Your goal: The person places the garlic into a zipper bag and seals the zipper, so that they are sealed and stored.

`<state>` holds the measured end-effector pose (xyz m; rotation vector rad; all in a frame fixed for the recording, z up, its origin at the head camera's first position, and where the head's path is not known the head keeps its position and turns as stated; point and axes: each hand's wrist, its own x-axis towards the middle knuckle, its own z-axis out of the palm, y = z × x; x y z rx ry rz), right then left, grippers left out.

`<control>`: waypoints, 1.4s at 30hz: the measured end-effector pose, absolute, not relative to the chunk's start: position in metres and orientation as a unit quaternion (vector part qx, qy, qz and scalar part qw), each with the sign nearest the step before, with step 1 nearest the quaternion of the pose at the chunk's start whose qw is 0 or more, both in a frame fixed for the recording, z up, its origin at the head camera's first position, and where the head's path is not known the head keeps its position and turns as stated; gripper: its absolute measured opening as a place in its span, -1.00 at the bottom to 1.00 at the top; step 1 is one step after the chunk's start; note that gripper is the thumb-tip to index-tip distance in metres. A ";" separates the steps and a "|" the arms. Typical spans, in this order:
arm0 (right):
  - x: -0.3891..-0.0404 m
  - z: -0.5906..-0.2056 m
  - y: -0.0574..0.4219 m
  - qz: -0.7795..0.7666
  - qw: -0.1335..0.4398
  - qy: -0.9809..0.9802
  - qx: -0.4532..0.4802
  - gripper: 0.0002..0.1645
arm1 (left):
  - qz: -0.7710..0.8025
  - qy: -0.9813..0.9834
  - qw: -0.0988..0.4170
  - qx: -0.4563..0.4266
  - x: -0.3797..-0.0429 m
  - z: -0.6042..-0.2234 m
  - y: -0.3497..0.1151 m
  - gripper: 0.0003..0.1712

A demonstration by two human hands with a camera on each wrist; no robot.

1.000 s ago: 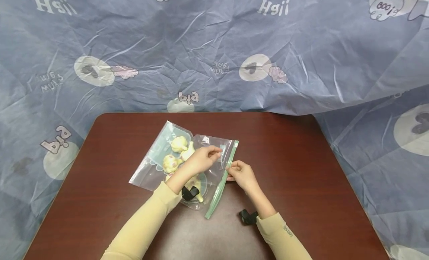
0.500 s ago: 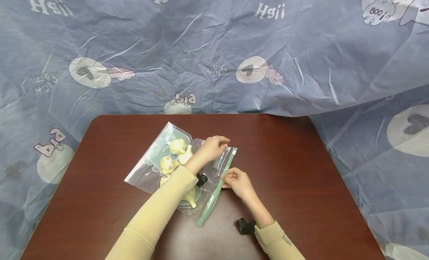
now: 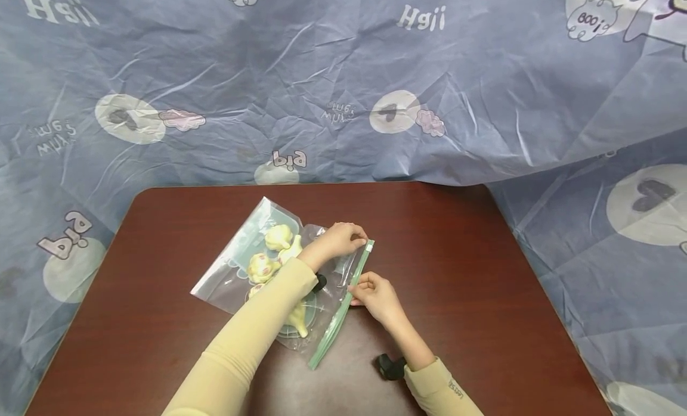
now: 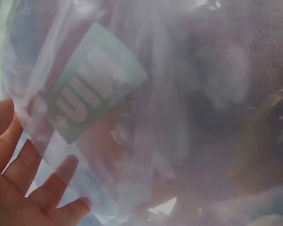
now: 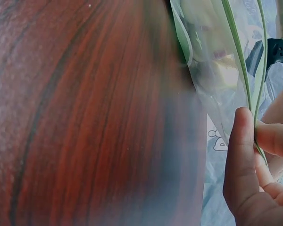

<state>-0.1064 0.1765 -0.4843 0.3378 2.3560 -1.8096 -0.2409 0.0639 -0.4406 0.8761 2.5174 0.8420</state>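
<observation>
A clear zip bag (image 3: 222, 288) with a green zip strip (image 3: 335, 323) lies tilted on the table, with several garlic bulbs (image 3: 261, 267) inside. My left hand (image 3: 339, 240) reaches across it and pinches its far corner, by the white slider (image 3: 369, 247). In the left wrist view some fingers (image 4: 61, 172) of that hand lie against the plastic. My right hand (image 3: 377, 297) pinches the zip strip near its middle between thumb and fingers. In the right wrist view the two green edges (image 5: 240, 56) stand apart above the pinch. My left sleeve hides part of the garlic.
The dark red table (image 3: 461, 273) extends around the bag. A blue patterned cloth (image 3: 322, 82) hangs behind it and at the sides. Black wrist cameras (image 3: 392, 368) are worn on both wrists.
My left hand has moved from over the bag's middle to its far zip corner and taken hold there. My right hand keeps its pinch, a little nearer and further left in view.
</observation>
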 end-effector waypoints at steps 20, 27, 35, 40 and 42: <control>-0.135 -0.481 0.195 -0.608 0.040 0.777 0.160 -0.60 | 0.295 0.901 0.163 0.274 -0.243 -0.450 0.063 -0.82; -0.155 -0.479 0.199 -0.659 -0.008 0.729 0.183 -0.65 | 0.302 0.902 0.145 0.272 -0.242 -0.449 0.063 -0.82; -0.163 -0.480 0.196 -0.693 -0.014 0.693 0.201 -0.71 | 0.311 0.902 0.142 0.264 -0.244 -0.446 0.063 -0.80; -0.164 -0.476 0.195 -0.703 -0.005 0.681 0.205 -0.73 | 0.311 0.902 0.144 0.261 -0.245 -0.444 0.063 -0.80; -0.163 -0.475 0.194 -0.705 -0.001 0.678 0.207 -0.74 | 0.312 0.901 0.151 0.260 -0.245 -0.442 0.062 -0.80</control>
